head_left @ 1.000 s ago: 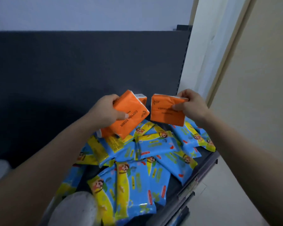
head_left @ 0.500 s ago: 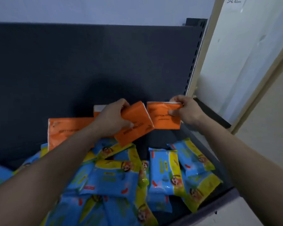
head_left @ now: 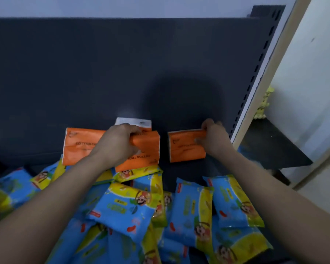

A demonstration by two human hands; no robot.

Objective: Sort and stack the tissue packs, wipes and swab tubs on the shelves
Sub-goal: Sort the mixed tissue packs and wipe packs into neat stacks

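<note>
**Upright packs on soft footing: tip risk**

The left hand [head_left: 120, 142] was curled over the top edge of the front tissue pack [head_left: 145, 152], gripping it on end. The right hand [head_left: 214, 139], blurred, pinched the top corner of the right tissue pack [head_left: 185, 148], thumb on its orange face. Both packs were at the shelf's twelve o'clock, close to the back panel [head_left: 103, 73], with a gap between them.

Behind the left hand's pack a white-topped pack [head_left: 133, 121] showed; I could not tell whether the same grip held it. At that hand's nine o'clock a third tissue pack [head_left: 80, 147] stood on end by the panel.

A heap of wipes packs [head_left: 126, 208] covered the shelf [head_left: 181, 171] from six o'clock up to the tissue row. No swab tubs were in view.

Risks, as judged:
- The front tissue pack's lower edge appeared to rest on a wipes pack, not on bare shelf. Released there, it would likely tilt forward onto the heap.
- The corner pinch gave the right tissue pack little steadiness, so it could swing or land askew.
- These were soft packs stood on end, so knocking one could fell its neighbours.
- The glossy wipes overlapped loosely towards six o'clock, and a brushing forearm might slide some off the front edge.
</note>
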